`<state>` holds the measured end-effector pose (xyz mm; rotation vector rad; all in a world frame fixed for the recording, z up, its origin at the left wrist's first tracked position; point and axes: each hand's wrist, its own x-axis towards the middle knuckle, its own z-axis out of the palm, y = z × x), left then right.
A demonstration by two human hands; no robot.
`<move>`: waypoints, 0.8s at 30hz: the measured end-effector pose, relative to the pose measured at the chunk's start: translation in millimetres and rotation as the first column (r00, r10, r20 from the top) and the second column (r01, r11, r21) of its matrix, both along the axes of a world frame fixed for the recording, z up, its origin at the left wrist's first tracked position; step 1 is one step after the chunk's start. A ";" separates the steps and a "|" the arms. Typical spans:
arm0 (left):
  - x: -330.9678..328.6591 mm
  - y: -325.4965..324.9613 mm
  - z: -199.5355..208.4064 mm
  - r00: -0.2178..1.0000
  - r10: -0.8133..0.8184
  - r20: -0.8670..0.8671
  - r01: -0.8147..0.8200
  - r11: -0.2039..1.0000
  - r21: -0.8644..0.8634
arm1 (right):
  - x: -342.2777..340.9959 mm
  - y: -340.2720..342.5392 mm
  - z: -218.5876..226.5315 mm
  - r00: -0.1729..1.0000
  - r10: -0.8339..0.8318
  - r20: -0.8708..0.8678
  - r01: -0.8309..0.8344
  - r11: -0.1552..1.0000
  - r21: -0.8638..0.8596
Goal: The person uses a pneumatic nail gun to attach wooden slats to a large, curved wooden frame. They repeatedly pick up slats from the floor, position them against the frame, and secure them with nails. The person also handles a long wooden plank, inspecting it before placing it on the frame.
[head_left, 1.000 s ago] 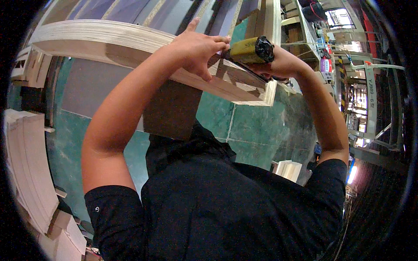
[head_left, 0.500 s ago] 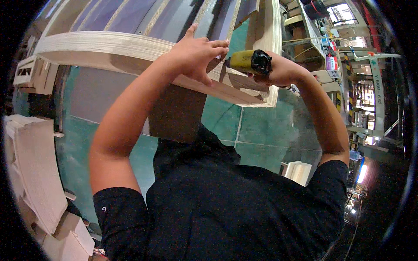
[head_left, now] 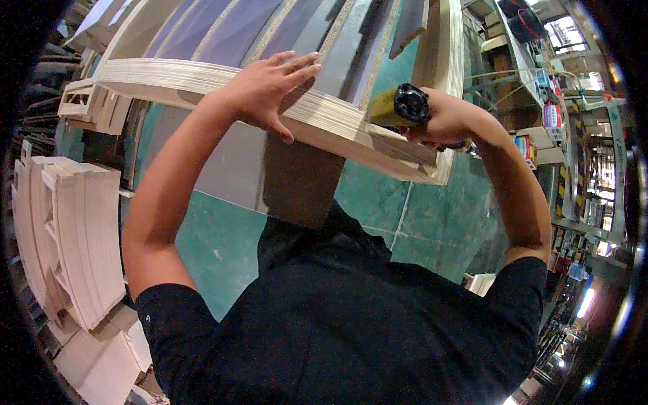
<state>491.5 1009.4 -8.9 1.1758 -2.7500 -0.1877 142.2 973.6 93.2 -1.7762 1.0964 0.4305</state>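
A pale plywood frame (head_left: 385,148) with grey-purple panels (head_left: 223,30) and several narrow slats runs across the upper half of the view. My left hand (head_left: 270,91) rests on its near rail, fingers spread over the top and thumb down the side face. Near the frame's right corner, my right hand (head_left: 445,118) grips a yellow nail gun (head_left: 383,109) with a black end cap. The tool's nose lies against or close to the rail; the contact is hidden. My right fingers are partly hidden behind the tool.
Stacked pale wooden parts (head_left: 84,236) stand at the left, with pale boards (head_left: 108,358) below them. A grey-brown board (head_left: 297,182) sits under the frame, above the green floor (head_left: 223,250). At the right, a bench (head_left: 526,54) carries small containers, with a thin hose nearby.
My left hand has slid left along the rail, away from the nail gun. The nail gun stays at the frame's right corner, its end cap tipped more toward view. The whole view has shifted slightly.
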 end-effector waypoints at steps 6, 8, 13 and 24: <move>6.5 -16.7 -7.4 0.995 -0.096 -0.038 0.096 0.995 -0.004 | 33.2 17.4 49.4 0.988 -0.103 -0.118 0.094 0.993 -0.073; 5.7 -20.4 -11.7 0.983 -0.114 -0.143 0.120 0.992 0.032 | 44.1 13.4 47.2 0.996 -0.083 -0.031 0.082 0.996 -0.033; 1.0 -14.3 -5.8 0.983 -0.037 -0.180 0.063 0.988 0.143 | 90.2 7.9 35.5 0.992 -0.128 -0.001 0.127 0.987 -0.103; -0.5 -16.4 -10.7 0.958 -0.047 -0.283 0.079 0.991 0.104 | 121.4 -2.9 23.8 0.989 -0.126 -0.073 0.111 0.978 -0.175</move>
